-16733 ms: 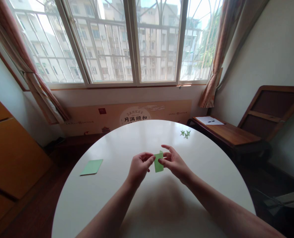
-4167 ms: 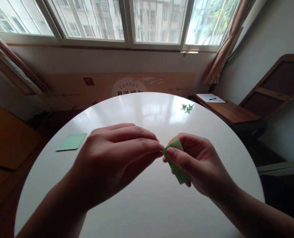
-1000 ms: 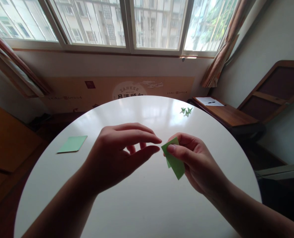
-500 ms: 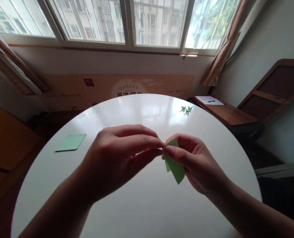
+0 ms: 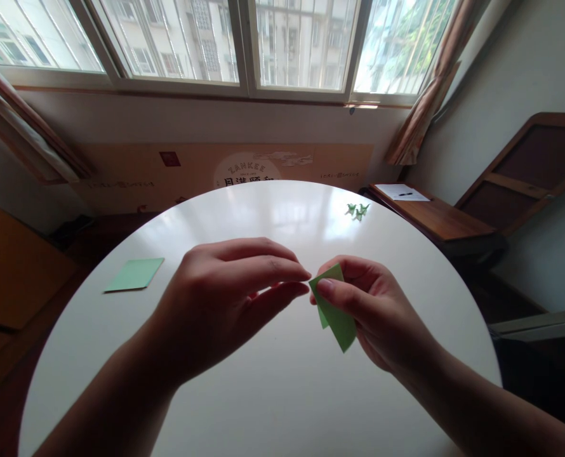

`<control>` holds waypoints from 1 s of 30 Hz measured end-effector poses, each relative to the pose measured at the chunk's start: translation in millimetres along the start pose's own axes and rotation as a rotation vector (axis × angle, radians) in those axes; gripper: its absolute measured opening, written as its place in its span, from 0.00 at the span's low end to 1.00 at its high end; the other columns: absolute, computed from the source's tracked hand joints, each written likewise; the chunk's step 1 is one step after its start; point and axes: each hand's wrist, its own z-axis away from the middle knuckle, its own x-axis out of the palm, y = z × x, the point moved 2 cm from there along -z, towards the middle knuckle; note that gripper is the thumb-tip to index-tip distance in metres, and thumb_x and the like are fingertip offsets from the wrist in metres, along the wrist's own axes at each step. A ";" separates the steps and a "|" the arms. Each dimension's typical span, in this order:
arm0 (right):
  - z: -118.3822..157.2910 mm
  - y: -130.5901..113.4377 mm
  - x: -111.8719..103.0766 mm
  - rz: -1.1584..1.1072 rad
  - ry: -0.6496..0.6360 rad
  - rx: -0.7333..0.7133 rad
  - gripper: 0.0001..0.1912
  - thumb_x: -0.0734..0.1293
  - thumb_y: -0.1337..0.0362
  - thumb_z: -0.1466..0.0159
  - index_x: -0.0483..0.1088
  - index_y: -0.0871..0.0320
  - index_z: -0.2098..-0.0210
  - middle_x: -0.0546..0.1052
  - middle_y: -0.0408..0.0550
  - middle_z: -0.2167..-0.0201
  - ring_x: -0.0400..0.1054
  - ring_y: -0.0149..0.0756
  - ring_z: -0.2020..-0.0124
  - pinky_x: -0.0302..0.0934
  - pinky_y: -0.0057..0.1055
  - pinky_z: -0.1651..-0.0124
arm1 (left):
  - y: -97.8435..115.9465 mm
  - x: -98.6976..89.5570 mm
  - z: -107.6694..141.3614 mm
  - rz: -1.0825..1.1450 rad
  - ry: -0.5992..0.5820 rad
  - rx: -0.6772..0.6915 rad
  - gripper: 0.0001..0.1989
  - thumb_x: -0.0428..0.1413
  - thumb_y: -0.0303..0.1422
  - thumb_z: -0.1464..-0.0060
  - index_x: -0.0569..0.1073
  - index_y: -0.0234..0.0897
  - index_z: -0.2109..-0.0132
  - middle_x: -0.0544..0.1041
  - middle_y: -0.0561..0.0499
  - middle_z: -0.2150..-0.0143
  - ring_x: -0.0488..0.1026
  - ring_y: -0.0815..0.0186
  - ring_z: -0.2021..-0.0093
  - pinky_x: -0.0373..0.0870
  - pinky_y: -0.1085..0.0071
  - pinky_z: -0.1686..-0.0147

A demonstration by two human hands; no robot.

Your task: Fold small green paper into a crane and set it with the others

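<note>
A folded green paper (image 5: 337, 317) is pinched between the thumb and fingers of my right hand (image 5: 372, 308), above the middle of the white round table (image 5: 273, 406). Its lower tip points down, and a smaller flap shows behind it on the left. My left hand (image 5: 235, 289) is just left of the paper, with thumb and fingertips slightly apart and nothing visible between them. The fingertips sit close to the paper's upper left corner, with a narrow gap.
A light green square stack of paper (image 5: 134, 274) lies at the table's left. Several small green folded figures (image 5: 357, 211) sit near the far right edge. Beyond it, a wooden desk (image 5: 447, 216) bears a white sheet (image 5: 401, 192) with a pen.
My left hand has drawn back slightly to the left, its thumb and fingers parting and leaving the paper's corner. My right hand keeps its grip on the paper.
</note>
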 end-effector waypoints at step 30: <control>-6.7 -0.4 3.5 0.319 0.051 -0.114 0.07 0.73 0.64 0.39 0.76 0.60 0.71 0.67 0.39 0.79 0.58 0.25 0.79 0.49 0.21 0.81 | -15.4 13.4 3.1 0.231 -0.217 -0.430 0.06 0.58 0.25 0.43 0.79 0.36 0.67 0.79 0.52 0.69 0.74 0.71 0.72 0.70 0.80 0.76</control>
